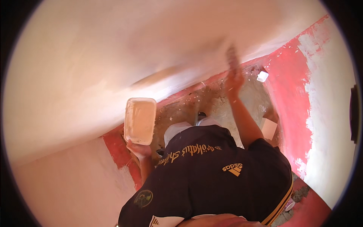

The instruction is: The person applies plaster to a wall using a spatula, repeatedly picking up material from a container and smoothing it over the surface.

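My left hand (139, 150) grips the lower end of a pale rectangular tray (140, 120) holding a cream-coloured substance, close to the wall on my left. My right hand (234, 81) is raised near the pale wall surface (177, 41), right of the tray. A blurred, elongated shape extends above this hand; whether it is a tool or fingers I cannot tell. Motion smears the fingers. My dark shirt fills the lower middle of the view.
A red-painted band (287, 83) with white patches runs along the walls. On the stained concrete floor (177, 109) are a small white container (262, 76), a pale square object (267, 129) and, at lower right, a cup (289, 204).
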The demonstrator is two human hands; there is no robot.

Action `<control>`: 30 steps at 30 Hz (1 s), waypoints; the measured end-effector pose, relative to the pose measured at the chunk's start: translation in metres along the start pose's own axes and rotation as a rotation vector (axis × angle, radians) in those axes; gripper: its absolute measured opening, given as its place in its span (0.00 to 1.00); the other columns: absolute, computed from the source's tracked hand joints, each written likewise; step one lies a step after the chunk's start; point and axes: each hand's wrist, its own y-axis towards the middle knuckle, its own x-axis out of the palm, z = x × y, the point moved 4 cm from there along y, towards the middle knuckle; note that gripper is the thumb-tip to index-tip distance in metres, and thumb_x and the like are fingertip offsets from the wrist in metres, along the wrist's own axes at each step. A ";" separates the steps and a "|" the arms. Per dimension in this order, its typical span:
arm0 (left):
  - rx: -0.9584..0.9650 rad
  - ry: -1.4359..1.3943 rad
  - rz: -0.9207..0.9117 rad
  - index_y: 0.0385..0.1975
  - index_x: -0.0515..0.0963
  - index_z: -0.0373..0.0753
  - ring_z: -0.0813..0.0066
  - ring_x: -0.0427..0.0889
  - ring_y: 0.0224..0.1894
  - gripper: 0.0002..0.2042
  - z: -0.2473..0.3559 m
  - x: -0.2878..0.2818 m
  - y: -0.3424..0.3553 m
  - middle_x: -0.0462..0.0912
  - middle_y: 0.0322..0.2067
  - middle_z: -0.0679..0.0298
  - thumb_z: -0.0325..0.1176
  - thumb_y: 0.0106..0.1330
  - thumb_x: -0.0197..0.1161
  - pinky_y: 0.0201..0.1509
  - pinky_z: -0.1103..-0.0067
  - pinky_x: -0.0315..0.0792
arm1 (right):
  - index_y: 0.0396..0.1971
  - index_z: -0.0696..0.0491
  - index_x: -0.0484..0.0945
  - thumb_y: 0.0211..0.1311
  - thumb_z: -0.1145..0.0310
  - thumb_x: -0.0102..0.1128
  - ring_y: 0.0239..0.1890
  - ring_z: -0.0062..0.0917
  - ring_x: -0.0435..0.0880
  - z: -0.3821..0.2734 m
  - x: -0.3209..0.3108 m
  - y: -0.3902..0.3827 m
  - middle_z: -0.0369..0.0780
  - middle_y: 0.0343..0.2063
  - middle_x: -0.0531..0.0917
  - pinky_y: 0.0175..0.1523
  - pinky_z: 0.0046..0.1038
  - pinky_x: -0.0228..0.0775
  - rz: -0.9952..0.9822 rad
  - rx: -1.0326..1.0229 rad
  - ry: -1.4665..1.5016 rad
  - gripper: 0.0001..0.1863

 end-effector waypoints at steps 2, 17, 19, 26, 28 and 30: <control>0.019 -0.060 0.048 0.62 0.64 0.38 0.63 0.70 0.62 0.27 0.002 -0.001 -0.005 0.70 0.59 0.58 0.46 0.67 0.41 0.63 0.68 0.65 | 0.61 0.56 0.72 0.72 0.68 0.47 0.32 0.25 0.82 0.014 -0.019 0.034 0.40 0.49 0.84 0.35 0.28 0.73 0.326 0.171 0.144 0.21; -0.005 -0.176 0.241 0.59 0.66 0.36 0.63 0.70 0.61 0.24 0.021 -0.067 0.017 0.71 0.57 0.58 0.42 0.68 0.41 0.63 0.68 0.64 | 0.61 0.58 0.70 0.70 0.71 0.45 0.47 0.24 0.83 -0.138 0.060 -0.060 0.45 0.56 0.79 0.40 0.22 0.74 0.001 -0.247 0.248 0.21; -0.033 -0.164 0.194 0.59 0.67 0.35 0.63 0.70 0.60 0.24 0.026 -0.080 0.022 0.72 0.56 0.59 0.42 0.68 0.41 0.63 0.68 0.64 | 0.60 0.57 0.72 0.72 0.69 0.43 0.33 0.15 0.77 -0.114 0.025 -0.018 0.41 0.52 0.82 0.31 0.17 0.69 0.380 -0.057 0.253 0.20; -0.071 -0.204 0.009 0.64 0.62 0.37 0.62 0.66 0.66 0.27 0.023 -0.114 0.049 0.68 0.63 0.57 0.43 0.67 0.46 0.69 0.67 0.58 | 0.60 0.59 0.72 0.71 0.65 0.50 0.40 0.34 0.84 -0.146 0.132 -0.049 0.49 0.47 0.83 0.46 0.31 0.75 0.344 0.295 0.099 0.21; -0.070 -0.176 -0.026 0.63 0.63 0.36 0.63 0.67 0.65 0.26 0.019 -0.138 0.060 0.69 0.61 0.58 0.43 0.68 0.45 0.69 0.68 0.59 | 0.62 0.58 0.69 0.72 0.66 0.47 0.45 0.38 0.83 -0.182 0.177 -0.106 0.51 0.49 0.81 0.51 0.31 0.73 0.291 0.058 0.088 0.22; -0.072 -0.130 -0.043 0.62 0.64 0.36 0.64 0.68 0.64 0.25 0.028 -0.152 0.063 0.70 0.60 0.58 0.43 0.69 0.44 0.68 0.68 0.60 | 0.64 0.58 0.66 0.72 0.66 0.45 0.50 0.41 0.82 -0.182 0.200 -0.148 0.52 0.52 0.80 0.55 0.32 0.71 0.219 -0.163 0.088 0.23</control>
